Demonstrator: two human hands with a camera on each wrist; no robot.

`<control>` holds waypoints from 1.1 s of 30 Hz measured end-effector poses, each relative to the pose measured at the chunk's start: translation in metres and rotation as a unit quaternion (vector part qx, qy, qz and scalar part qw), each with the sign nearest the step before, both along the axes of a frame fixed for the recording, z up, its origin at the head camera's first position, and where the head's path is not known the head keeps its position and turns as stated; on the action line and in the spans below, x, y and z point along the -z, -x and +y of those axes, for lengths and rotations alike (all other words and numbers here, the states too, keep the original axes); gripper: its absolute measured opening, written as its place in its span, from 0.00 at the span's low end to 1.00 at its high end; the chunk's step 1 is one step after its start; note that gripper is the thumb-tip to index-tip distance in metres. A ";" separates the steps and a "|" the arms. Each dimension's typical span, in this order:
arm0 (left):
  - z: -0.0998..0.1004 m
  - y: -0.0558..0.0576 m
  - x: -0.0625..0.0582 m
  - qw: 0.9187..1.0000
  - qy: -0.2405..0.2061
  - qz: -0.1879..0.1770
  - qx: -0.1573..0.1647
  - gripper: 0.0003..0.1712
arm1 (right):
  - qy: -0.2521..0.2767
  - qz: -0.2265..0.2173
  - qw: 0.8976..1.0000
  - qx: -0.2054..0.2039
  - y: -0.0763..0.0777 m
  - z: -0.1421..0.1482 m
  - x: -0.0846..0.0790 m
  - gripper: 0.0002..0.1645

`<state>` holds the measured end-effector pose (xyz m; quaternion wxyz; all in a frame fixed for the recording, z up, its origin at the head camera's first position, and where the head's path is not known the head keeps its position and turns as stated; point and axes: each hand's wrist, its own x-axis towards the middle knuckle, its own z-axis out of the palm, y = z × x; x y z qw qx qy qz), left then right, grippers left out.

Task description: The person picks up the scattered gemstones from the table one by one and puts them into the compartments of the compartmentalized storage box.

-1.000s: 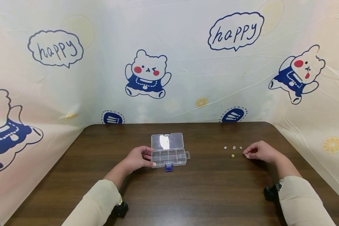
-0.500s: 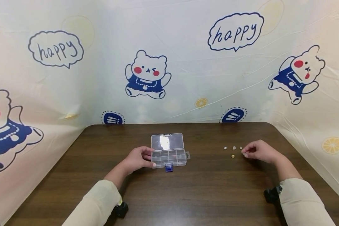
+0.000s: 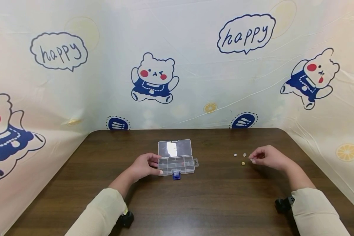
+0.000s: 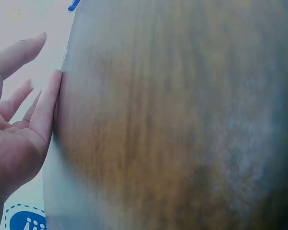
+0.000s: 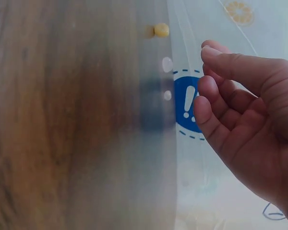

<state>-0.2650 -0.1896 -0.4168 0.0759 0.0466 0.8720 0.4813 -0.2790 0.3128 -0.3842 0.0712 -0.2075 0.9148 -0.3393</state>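
Note:
An open clear plastic compartment box [image 3: 176,166] with a raised lid and a blue latch [image 3: 176,175] lies on the table. My left hand [image 3: 146,166] holds its left end, thumb at the front corner and fingers farther back. In the left wrist view that hand [image 4: 19,124] shows thumb and fingers apart; the box is mostly out of sight. To the right, my right hand [image 3: 268,158] pinches a tiny pale stone, barely visible at the fingertips. Beside it lie a yellow stone [image 3: 243,163] and two whitish stones, one nearer [image 3: 244,155] and one farther left [image 3: 235,155].
The dark wooden table [image 3: 177,203] runs back to a printed cloth backdrop [image 3: 194,75]. A hang tab [image 3: 196,162] juts from the box's right end.
My right hand has moved slightly left and away from me. A small stone that lay by its fingertips is no longer visible. The left hand and the box have stayed in place.

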 end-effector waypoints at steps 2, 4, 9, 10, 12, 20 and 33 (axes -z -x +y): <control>0.000 0.000 0.000 1.000 -0.002 -0.003 -0.001 0.35 | 0.000 0.010 1.000 -0.007 0.000 -0.002 -0.001 0.07; 0.000 0.000 0.000 1.000 -0.001 0.000 0.003 0.35 | 0.001 0.017 1.000 -0.012 -0.001 -0.004 -0.003 0.07; -0.001 0.000 0.000 1.000 -0.002 -0.001 0.005 0.35 | 0.004 0.019 1.000 -0.022 -0.003 -0.010 -0.007 0.07; 0.000 0.000 0.000 1.000 -0.003 -0.003 0.003 0.35 | 0.005 0.018 1.000 -0.024 -0.003 -0.011 -0.008 0.07; 0.000 0.000 0.000 1.000 -0.003 -0.004 0.001 0.35 | 0.003 0.017 1.000 -0.025 -0.005 -0.013 -0.010 0.07; 0.000 0.000 -0.001 1.000 -0.001 -0.001 0.000 0.35 | -0.012 0.042 0.998 -0.045 -0.008 -0.021 -0.014 0.07; -0.001 0.000 0.000 1.000 0.000 0.001 0.003 0.35 | -0.018 0.068 0.995 -0.077 -0.012 -0.036 -0.022 0.07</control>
